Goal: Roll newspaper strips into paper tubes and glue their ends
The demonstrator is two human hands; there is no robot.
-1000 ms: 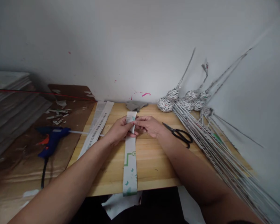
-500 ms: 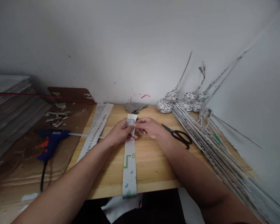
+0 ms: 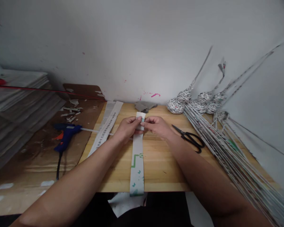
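A long white paper strip (image 3: 137, 151) with green and teal prints runs down the wooden table and hangs over its front edge. My left hand (image 3: 130, 126) grips the strip near its far end, thumb on top. From the other side, my right hand (image 3: 155, 124) pinches the same end between thumb and fingers. Both hands nearly meet there, and the fingers behind the paper are partly hidden. Just left of the hands lie printed newspaper strips (image 3: 109, 121). Black-handled scissors (image 3: 190, 138) rest right of my right hand.
A blue glue gun (image 3: 67, 135) lies on brown cardboard (image 3: 78, 154) at left, beside paper scraps and a paper stack (image 3: 21, 101). Woven paper gourds (image 3: 176, 105) and a bundle of thin paper rods (image 3: 217, 151) occupy the right. A grey cloth (image 3: 145, 106) sits by the wall.
The whole view has shifted, so things appear farther right. Both hands still hold the strip's far end; the fingers have moved slightly closer to its tip.
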